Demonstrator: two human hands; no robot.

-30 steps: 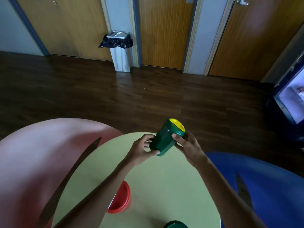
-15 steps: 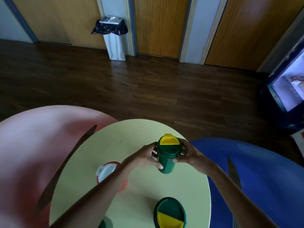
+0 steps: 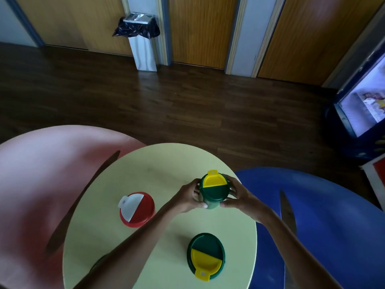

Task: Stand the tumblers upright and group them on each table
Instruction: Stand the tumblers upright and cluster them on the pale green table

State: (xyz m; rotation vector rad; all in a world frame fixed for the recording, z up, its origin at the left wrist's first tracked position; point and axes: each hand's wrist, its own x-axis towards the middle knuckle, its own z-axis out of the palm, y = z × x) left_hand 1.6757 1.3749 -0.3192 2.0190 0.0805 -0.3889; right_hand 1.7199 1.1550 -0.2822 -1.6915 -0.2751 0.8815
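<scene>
Both hands hold 1 green plastic tumbler with a green and yellow lid [image 3: 214,189]. The left hand [image 3: 187,198] grips its left side and the right hand [image 3: 239,197] grips its right side, with the fingers curled round it. The tumbler is upright over the far right part of the round pale yellow table [image 3: 145,174]. 2 more tumblers stand upright on this table: a red plastic tumbler with a red and white lid [image 3: 137,209] at the left, and a second green tumbler with a yellow flap [image 3: 206,255] nearer to the person.
</scene>
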